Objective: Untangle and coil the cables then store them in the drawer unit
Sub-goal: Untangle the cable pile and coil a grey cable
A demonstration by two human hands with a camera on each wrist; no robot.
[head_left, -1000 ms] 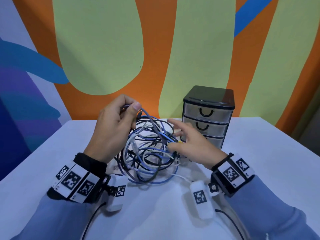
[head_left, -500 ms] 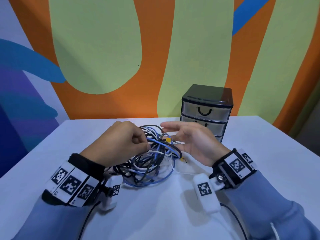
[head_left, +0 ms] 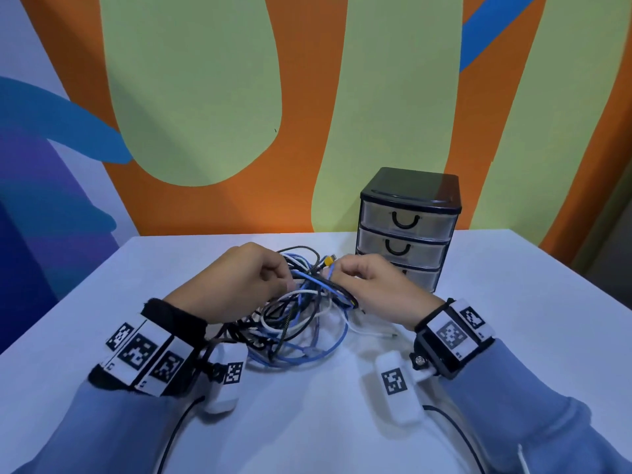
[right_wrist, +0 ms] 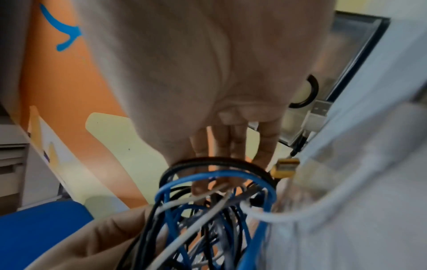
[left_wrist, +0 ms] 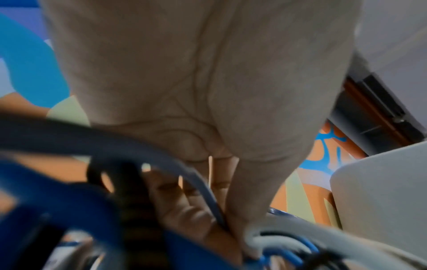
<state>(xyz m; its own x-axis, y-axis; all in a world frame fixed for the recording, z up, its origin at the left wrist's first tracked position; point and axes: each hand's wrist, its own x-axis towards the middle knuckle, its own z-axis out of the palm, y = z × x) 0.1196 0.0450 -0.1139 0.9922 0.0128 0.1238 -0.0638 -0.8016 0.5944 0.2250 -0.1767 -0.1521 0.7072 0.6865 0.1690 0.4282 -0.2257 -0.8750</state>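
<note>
We found the tangle of cables (head_left: pixel 297 316), blue, black and white strands looped together, lying on the white table (head_left: pixel 307 422) just left of the drawer unit (head_left: pixel 408 227), whose three drawers sat closed. The left hand (head_left: pixel 246 285) had its fingers curled round strands at the tangle's upper left. The right hand (head_left: pixel 379 285) gripped strands on the opposite side, fingers curled, beside a yellow connector (head_left: pixel 329 261) poking up at the top of the bundle. In the right wrist view, black and blue loops (right_wrist: pixel 217 175) crossed the fingertips (right_wrist: pixel 265 153).
</note>
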